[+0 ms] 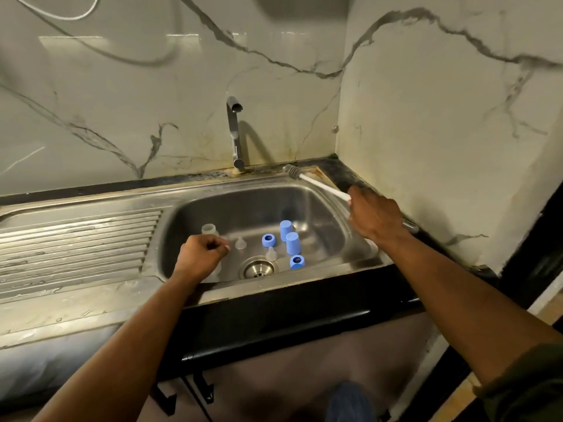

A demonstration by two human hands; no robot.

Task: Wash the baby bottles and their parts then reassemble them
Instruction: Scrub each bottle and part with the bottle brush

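Observation:
Baby bottle parts lie in the steel sink (304, 196): two blue caps (285, 229) (293, 243), two blue collar rings (268, 240) (296, 261), two clear teats (240, 243) (270, 253) and a clear bottle (209, 230) at the left. My left hand (202, 254) hangs over the sink's left side with fingers curled, and it hides part of a clear bottle below it. Whether it holds that bottle is unclear. My right hand (376, 216) grips the white handle of a bottle brush (316, 181), whose grey bristle head lies on the back right rim.
A steel tap (235, 132) stands behind the sink with its spout over the basin; no water runs. The drain (259, 267) sits at the front middle. A ribbed draining board (76, 242) stretches left. Marble walls close the back and right. The black counter edge (304, 315) runs in front.

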